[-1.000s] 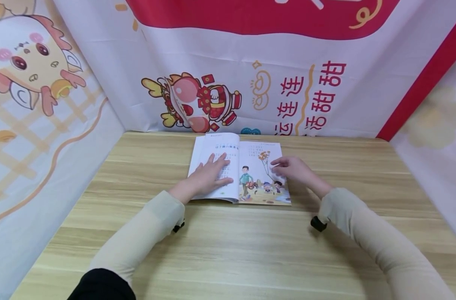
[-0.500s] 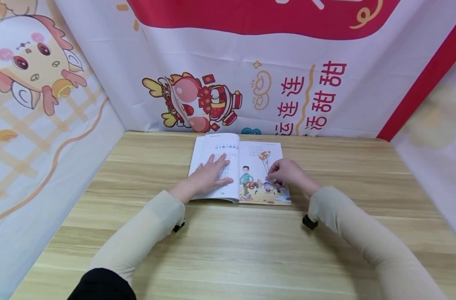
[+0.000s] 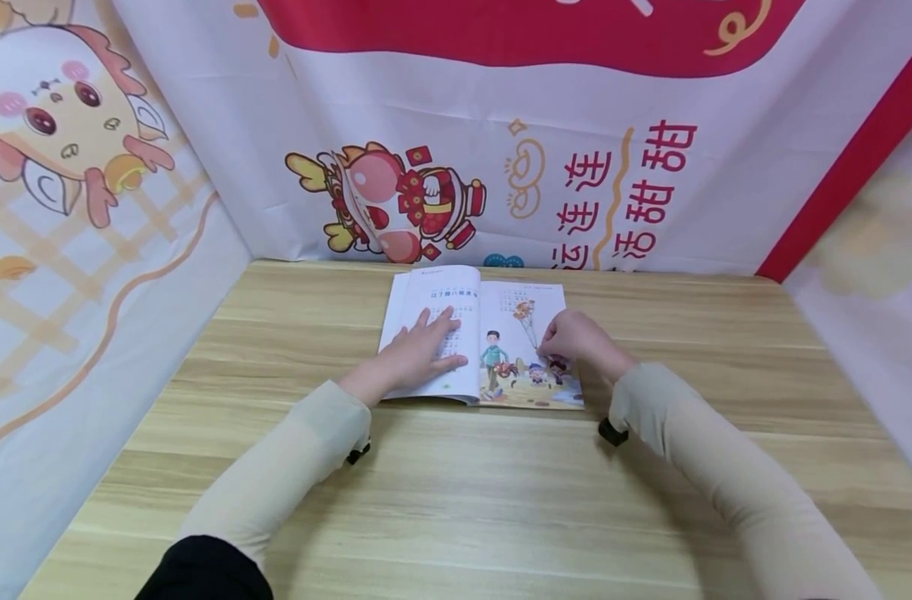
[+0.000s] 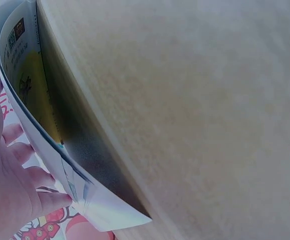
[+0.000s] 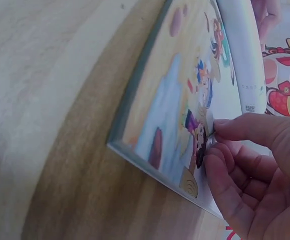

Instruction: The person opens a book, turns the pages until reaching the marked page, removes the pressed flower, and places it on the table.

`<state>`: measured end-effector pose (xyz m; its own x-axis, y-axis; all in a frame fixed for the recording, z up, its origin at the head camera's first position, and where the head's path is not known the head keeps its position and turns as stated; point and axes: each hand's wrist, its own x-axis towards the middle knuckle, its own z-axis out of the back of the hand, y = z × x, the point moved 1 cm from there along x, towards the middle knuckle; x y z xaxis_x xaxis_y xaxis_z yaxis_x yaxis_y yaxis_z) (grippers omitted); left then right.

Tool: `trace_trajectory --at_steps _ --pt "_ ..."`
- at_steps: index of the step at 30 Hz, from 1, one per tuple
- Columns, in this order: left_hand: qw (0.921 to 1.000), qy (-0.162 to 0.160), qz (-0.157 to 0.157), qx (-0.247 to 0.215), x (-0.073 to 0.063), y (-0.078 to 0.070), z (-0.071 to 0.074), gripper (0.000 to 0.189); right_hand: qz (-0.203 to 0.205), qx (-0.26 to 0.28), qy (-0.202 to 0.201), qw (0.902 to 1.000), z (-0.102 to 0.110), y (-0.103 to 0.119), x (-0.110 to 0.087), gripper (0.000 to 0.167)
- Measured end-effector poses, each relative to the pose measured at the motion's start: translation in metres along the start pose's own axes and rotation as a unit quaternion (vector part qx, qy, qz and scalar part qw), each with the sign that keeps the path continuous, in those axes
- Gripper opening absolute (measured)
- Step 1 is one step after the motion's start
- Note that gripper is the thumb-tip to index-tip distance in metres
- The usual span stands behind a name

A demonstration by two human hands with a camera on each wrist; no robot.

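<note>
An open illustrated book [image 3: 497, 310] lies on the wooden table. My left hand [image 3: 418, 350] rests on its left page with fingers spread. In the left wrist view the book's lower page edges [image 4: 102, 212] curve up off the table beside that hand. On the right page lies an orange flower sprig [image 3: 524, 310] with thin stems. My right hand [image 3: 579, 335] pinches the lower end of the stems between thumb and curled fingers. In the right wrist view the fingertips meet close over the printed figures, and most of the sprig is hidden behind the hand.
A white cloth backdrop [image 3: 426, 100] with red print hangs behind the table [image 3: 456, 500]. Patterned cloth panels [image 3: 223, 242] stand at both sides. A small black piece [image 3: 613, 432] hangs under the right cuff, another [image 3: 358, 454] under the left.
My right hand has moved left and inward over the right page, its fingers closing on the stems. The flower heads have shifted slightly left. The left hand stays in place.
</note>
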<state>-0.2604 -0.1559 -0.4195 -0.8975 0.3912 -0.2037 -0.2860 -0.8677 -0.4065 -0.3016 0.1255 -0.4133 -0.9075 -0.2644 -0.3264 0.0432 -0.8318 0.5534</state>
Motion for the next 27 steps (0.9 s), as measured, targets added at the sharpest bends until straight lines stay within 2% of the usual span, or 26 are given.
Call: trace_trajectory --at_steps 7,16,22,27 --pt "1.0 0.004 -0.001 -0.006 -0.001 0.001 0.0 0.08 -0.013 0.004 0.017 0.9998 0.0 -0.001 0.001 0.012" --pt "1.0 0.003 0.0 -0.006 -0.001 0.002 0.0 0.08 0.015 0.045 0.027 0.9985 0.003 -0.008 0.001 0.008" --pt "1.0 0.004 0.002 -0.009 0.0 0.004 -0.002 0.081 0.025 0.081 0.045 0.9953 0.004 -0.013 0.001 0.019" --pt "0.9999 0.002 0.003 -0.01 0.0 0.005 -0.002 0.082 0.039 0.088 0.049 0.9941 0.004 -0.016 0.0 0.026"
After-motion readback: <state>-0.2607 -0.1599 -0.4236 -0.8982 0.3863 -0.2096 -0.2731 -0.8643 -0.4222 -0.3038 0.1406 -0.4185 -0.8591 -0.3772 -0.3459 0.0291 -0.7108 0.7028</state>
